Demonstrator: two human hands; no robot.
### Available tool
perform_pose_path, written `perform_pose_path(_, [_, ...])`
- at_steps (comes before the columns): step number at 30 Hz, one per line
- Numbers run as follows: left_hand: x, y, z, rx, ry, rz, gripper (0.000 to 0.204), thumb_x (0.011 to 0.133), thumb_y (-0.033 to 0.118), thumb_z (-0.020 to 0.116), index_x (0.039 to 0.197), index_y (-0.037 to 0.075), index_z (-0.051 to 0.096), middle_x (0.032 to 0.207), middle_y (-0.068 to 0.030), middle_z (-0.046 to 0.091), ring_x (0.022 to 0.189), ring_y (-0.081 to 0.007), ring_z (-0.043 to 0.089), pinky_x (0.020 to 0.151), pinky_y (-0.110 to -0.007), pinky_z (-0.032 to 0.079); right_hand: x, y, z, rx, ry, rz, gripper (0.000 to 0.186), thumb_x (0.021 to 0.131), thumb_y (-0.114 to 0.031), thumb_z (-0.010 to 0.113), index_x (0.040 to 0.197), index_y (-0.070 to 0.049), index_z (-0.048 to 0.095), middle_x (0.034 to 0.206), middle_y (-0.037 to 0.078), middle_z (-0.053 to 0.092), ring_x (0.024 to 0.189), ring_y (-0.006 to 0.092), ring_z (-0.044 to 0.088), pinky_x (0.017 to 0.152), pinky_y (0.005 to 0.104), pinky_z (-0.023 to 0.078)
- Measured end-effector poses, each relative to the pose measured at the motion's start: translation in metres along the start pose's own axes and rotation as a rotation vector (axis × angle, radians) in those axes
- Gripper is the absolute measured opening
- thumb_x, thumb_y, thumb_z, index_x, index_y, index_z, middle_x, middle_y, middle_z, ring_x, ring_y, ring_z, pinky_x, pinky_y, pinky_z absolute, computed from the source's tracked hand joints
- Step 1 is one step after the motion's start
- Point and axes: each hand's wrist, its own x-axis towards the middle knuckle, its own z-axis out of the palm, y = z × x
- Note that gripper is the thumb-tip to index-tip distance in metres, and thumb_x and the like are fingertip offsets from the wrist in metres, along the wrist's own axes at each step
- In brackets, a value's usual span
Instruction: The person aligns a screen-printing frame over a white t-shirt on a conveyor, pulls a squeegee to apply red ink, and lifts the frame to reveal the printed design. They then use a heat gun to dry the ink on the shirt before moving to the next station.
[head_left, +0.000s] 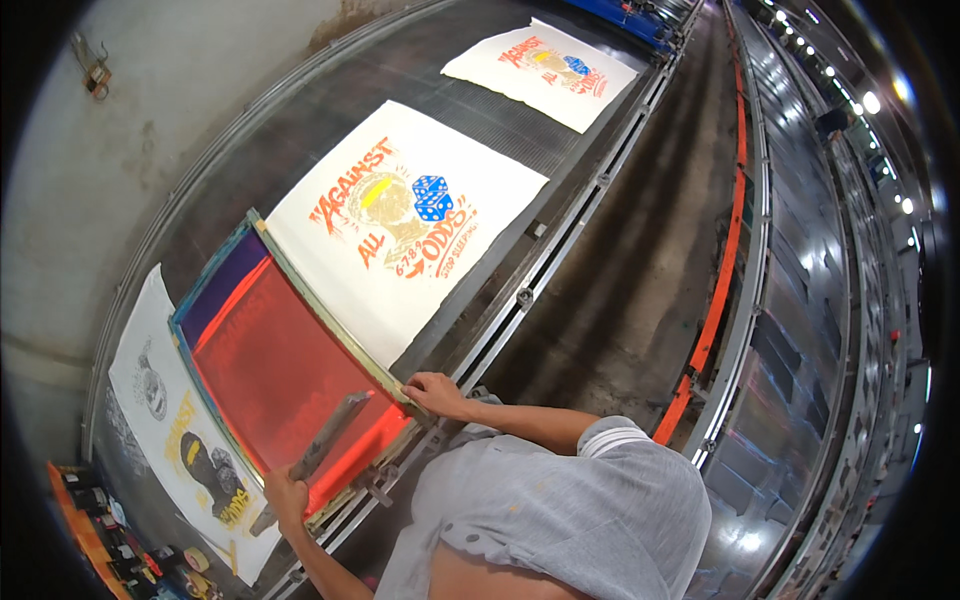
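Note:
My left hand is closed round a long grey squeegee, which slants across the near end of a printing screen. Red ink covers most of the mesh, brightest near the squeegee, and a dark purple strip runs along the far end. At the screen's near right corner, my right hand has its fingers curled on the frame's edge. Right beside the frame lies a white fabric panel printed in red, tan, yellow and blue. What lies under the screen is hidden.
Another printed panel lies farther up the long dark table. On the left is a panel with black and yellow print. Metal rails edge the table. An orange rack holds tape rolls and containers; an orange rail borders another table.

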Motion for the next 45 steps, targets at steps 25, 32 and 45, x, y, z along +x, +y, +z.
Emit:
perform_pose_path(25, [0.052,-0.018,0.050,0.064,-0.223,0.090,0.032,0.073,0.012,0.063,0.101,0.012,0.077,0.097,-0.0177,0.073,0.098,-0.0377,0.068,0.086,-0.050,0.055,0.032,0.028,0.025,0.427,-0.095,0.233,0.031,0.100,-0.030,0.061,0.105,-0.002,0.072,0.082,-0.002,0.063,0.068,0.0075,0.052,0.059,0.0259,0.041])
perform_pose_path(32, [0.070,-0.031,0.061,0.066,-0.338,0.067,0.031,0.069,0.011,0.060,0.095,0.010,0.077,0.089,-0.0191,0.073,0.091,-0.0376,0.070,0.078,-0.050,0.055,0.036,0.030,0.020,0.483,-0.175,0.261,0.031,0.100,-0.027,0.063,0.110,0.002,0.069,0.087,0.000,0.066,0.073,0.0080,0.058,0.065,0.0256,0.047])
perform_pose_path(45, [0.084,-0.037,0.067,0.070,-0.386,0.065,0.026,0.068,0.008,0.057,0.087,0.006,0.075,0.087,-0.0224,0.071,0.086,-0.0402,0.069,0.075,-0.049,0.055,0.034,0.025,0.018,0.488,-0.188,0.266,0.036,0.100,-0.022,0.058,0.118,0.008,0.065,0.097,0.008,0.069,0.085,0.0151,0.063,0.076,0.0304,0.051])
